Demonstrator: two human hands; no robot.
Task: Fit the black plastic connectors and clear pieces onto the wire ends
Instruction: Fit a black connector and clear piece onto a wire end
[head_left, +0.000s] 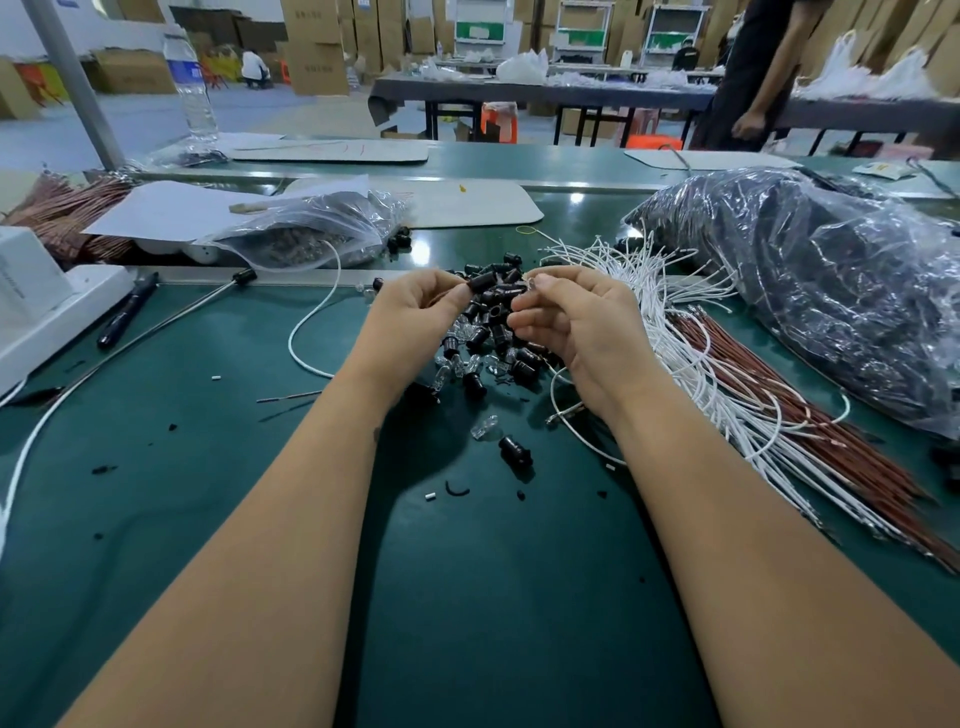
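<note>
Black connectors (498, 322) lie heaped in the middle of the green bench (467, 597), mixed with small clear pieces (457, 364), and both hands are raised just above that heap. The left hand (415, 317) pinches one black connector (482, 282) between thumb and fingertips, its open end turned toward the other hand. The right hand (566, 317) has its fingers curled with thumb and forefinger pressed together on something small — it looks like a clear piece or a wire end, though I cannot tell which from here. A white wire (311, 332) loops away across the bench on the left, and a white wire (566, 421) trails out from under the right wrist.

To my eye this is the mating step: one part in each hand, brought nearly together but not yet joined. The next move would call for lining the small part up with the connector's mouth and pushing it straight in — a fine, steady push, since both pieces are tiny and slippery-looking.

Off to the right a fan of white wires (675, 322) and a bundle of reddish-brown wires (779, 415) wait beside a big plastic bag (805, 270). One stray connector (515, 451) and a clear piece (484, 427) sit apart, nearer the person.
</note>
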